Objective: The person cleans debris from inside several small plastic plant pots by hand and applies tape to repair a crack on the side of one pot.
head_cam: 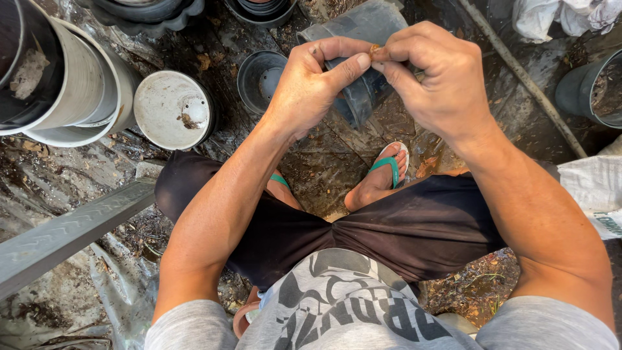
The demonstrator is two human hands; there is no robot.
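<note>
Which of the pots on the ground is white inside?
The round pot beside the stacked white pots; the small pot near it is black.

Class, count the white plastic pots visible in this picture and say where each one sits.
2: a large white pot lying at far left, and a small white pot beside it. Others may be nested inside.

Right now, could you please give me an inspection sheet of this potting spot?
Surface: wet dark plastic sheeting on the ground, strewn with soil and dead leaves.
Job's things: small brownish bit pinched between both hands; black plastic pot lying on its side beneath them.
Clutter: stacked white plastic pots, upright small black pot, grey metal bar, wooden stick, white sack.
Grippers: left hand and right hand, fingertips meeting on the bit.
Cables: nothing seen.
Surroundings: person's feet in green flip-flops.
</note>
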